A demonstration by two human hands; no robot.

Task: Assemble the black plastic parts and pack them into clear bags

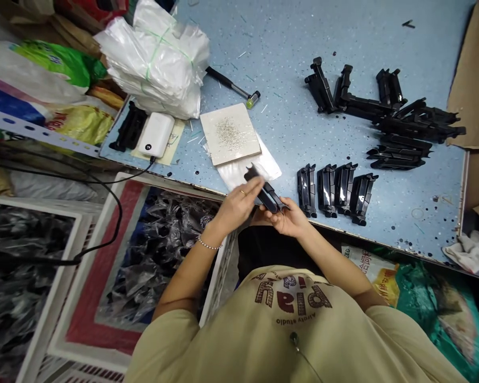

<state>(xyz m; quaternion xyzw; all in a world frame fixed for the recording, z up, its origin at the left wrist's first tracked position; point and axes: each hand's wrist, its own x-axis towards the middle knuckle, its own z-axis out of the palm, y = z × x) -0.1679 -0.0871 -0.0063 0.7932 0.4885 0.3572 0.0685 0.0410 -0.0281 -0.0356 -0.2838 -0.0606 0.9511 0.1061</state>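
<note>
My right hand (288, 217) is closed around the lower end of a black plastic part (268, 198), holding it tilted just over the table's front edge. The part is long and narrow, with curved forked ends. My left hand (239, 206) has its fingers drawn together at the upper side of this part; the fingertips are slightly blurred, and whatever they pinch is hidden. Just beyond the hands lies a pale square pad (231, 133) scattered with tiny metallic bits, resting on a white plastic sheet (269, 159). Several similar black parts (343, 189) stand in a row right of my hands.
More black parts (403, 119) are heaped at the right rear. A small hammer (235, 88) lies behind the pad, beside stacked clear bags (159, 64). A white power bank (157, 133) trails a cable off the left edge. Below stands a crate (104, 266) of bagged dark parts.
</note>
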